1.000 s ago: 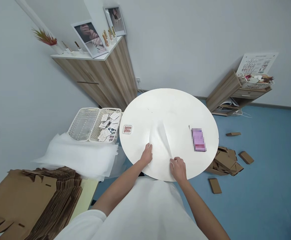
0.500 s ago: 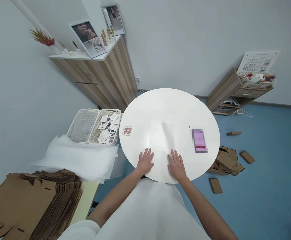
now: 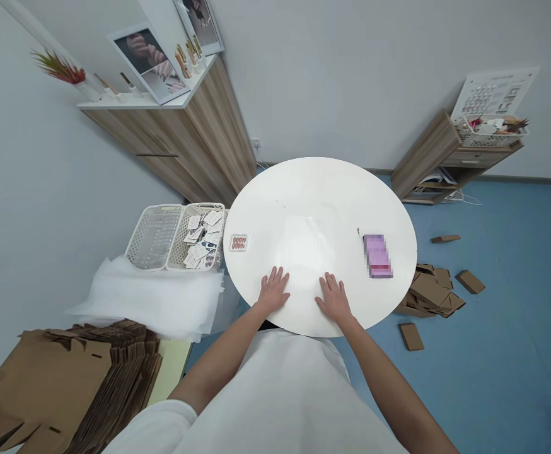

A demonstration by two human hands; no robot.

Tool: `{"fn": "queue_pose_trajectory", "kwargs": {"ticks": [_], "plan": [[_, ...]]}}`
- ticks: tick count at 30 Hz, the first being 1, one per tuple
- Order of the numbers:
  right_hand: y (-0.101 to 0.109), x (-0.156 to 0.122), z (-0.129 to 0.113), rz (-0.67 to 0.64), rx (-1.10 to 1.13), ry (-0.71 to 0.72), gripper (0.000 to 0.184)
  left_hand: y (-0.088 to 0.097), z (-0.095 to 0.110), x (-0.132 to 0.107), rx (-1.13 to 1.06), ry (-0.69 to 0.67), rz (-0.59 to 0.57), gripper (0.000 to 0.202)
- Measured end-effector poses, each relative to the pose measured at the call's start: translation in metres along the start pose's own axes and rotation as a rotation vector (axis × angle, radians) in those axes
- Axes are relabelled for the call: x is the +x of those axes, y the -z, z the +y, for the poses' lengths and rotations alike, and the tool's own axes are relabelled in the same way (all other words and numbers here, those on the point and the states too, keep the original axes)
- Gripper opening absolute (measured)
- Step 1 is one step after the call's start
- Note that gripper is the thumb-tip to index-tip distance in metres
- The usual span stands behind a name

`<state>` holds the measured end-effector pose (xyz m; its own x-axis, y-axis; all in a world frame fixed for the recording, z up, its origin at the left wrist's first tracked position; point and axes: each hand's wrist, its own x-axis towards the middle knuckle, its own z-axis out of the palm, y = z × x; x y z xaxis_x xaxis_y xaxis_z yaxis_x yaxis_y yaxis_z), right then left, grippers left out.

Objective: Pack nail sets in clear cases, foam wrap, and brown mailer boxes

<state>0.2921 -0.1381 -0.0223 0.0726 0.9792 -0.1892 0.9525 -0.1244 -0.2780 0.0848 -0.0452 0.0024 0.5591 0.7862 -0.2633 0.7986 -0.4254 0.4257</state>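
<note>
My left hand (image 3: 272, 294) rests palm down near the front edge of the white oval table (image 3: 332, 183), fingers spread. My right hand (image 3: 336, 299) lies the same way to its right, fingers stretched out. Between and ahead of them is a faint pale rectangle, apparently a thin translucent sheet (image 3: 307, 249) lying flat; its edges are hard to make out. A small clear case with reddish nail-shaped pieces (image 3: 238, 243) sits at the table's left. On the right lies a purple flat object (image 3: 377, 256), blurred by pixelation. Neither hand grips anything.
Left of the table stand white baskets, one holding many small cards (image 3: 204, 239). Below them are white foam sheets (image 3: 147, 296) and stacked flat cardboard (image 3: 53, 378). Cardboard boxes (image 3: 431, 291) lie on the blue floor at right. Wooden cabinets (image 3: 209, 126) stand behind.
The raised crease in the sheet between my hands has gone flat. Both hands stay palm down on the table. The camera view has tilted slightly, shifting the scene up.
</note>
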Motion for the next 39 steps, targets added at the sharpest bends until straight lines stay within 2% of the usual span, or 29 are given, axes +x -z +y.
{"fn": "queue_pose_trajectory", "kwargs": {"ticks": [7, 11, 15, 19, 23, 26, 30, 35, 39], "plan": [[0.008, 0.0, -0.003, 0.002, -0.006, -0.012, 0.053, 0.002, -0.005, 0.002, 0.082, -0.058, -0.042, 0.056], [0.022, 0.013, -0.015, 0.105, 0.026, 0.035, 0.047, 0.014, -0.026, -0.004, 0.083, -0.052, 0.001, 0.057], [0.03, 0.046, -0.06, 0.162, 0.204, 0.04, 0.042, 0.037, -0.072, -0.006, -0.086, 0.171, 0.166, 0.059], [0.023, 0.092, -0.121, -0.024, 0.561, -0.01, 0.039, 0.061, -0.119, 0.004, -0.338, 0.339, 0.314, 0.065], [0.012, 0.135, -0.17, -0.139, 0.82, -0.129, 0.042, 0.075, -0.145, 0.021, -0.579, 0.438, 0.347, 0.063], [0.008, 0.156, -0.193, -0.155, 0.966, -0.199, 0.046, 0.077, -0.154, 0.032, -0.719, 0.49, 0.32, 0.064], [0.008, 0.167, -0.21, -0.208, 1.106, -0.235, 0.051, 0.074, -0.162, 0.04, -0.83, 0.516, 0.28, 0.065], [0.009, 0.17, -0.219, -0.26, 1.15, -0.246, 0.058, 0.07, -0.169, 0.043, -0.936, 0.487, 0.294, 0.064], [0.01, 0.167, -0.217, -0.28, 1.207, -0.242, 0.06, 0.067, -0.166, 0.041, -0.962, 0.454, 0.319, 0.061]]}}
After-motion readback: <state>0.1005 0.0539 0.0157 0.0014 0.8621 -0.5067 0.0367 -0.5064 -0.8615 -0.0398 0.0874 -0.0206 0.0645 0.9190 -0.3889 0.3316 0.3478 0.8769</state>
